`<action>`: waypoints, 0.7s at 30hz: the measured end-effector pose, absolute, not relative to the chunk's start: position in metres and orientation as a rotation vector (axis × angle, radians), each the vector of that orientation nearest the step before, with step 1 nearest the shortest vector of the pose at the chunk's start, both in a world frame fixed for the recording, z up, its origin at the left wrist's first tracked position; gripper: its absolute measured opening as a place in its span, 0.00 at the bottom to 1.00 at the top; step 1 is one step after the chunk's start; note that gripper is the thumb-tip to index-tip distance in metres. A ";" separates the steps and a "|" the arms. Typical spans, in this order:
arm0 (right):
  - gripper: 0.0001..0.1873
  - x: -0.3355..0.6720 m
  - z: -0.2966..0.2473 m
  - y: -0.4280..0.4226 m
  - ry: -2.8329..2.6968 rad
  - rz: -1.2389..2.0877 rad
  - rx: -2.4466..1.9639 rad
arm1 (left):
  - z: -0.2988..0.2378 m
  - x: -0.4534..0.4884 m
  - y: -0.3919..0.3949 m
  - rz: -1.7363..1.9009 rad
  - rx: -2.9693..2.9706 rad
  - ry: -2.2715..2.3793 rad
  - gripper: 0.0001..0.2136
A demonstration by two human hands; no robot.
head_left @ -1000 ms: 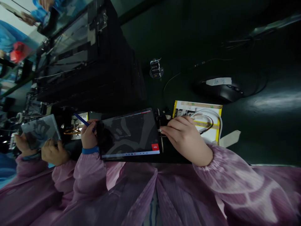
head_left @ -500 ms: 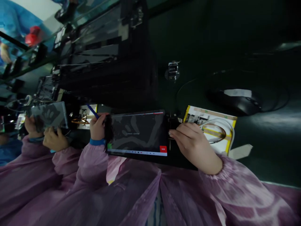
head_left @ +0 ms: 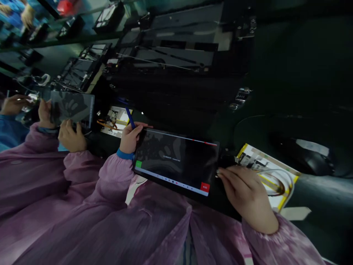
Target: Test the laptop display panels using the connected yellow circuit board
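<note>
A tablet point(head_left: 176, 160) with a lit screen lies tilted before me, a green box at its lower left and a red one at its lower right. My left hand point(head_left: 129, 138), with a blue wristband, grips its left edge. A blue pen point(head_left: 130, 118) sticks up from the same hand. Thumb and fingers of my right hand point(head_left: 246, 189) are pinched together at the tablet's right edge; a tiny shiny bit shows at the fingertips, too small to name. Beyond that hand lies a white, yellow-edged panel point(head_left: 271, 162) with a looped pale cable on it.
Black equipment point(head_left: 179, 57) stands behind the tablet. At right are a black mouse point(head_left: 314, 156) and a pale strip point(head_left: 296, 213). A small metallic part point(head_left: 242, 95) lies farther back. To the left, a co-worker's hands point(head_left: 72, 136) hold another tablet point(head_left: 73, 108).
The whole view has shifted, with the scene now farther right and more tilted. Both hands keep their places at the tablet's edges. Small text in mid-screen reads differently.
</note>
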State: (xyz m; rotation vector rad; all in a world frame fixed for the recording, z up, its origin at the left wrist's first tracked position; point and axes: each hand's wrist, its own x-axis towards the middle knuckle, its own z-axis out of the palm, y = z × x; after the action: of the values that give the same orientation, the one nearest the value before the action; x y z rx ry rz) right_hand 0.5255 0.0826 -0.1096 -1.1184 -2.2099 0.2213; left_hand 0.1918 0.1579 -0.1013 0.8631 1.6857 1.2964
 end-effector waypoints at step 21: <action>0.06 0.524 -0.110 0.082 -2.280 0.248 -1.119 | -0.099 0.189 0.158 1.299 0.792 1.616 0.06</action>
State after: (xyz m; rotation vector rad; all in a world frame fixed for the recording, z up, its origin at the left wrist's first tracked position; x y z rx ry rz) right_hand 0.5244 0.0816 -0.1104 -1.1187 -2.2801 0.2482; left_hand 0.1891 0.1583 -0.0988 0.7923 1.6155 1.2994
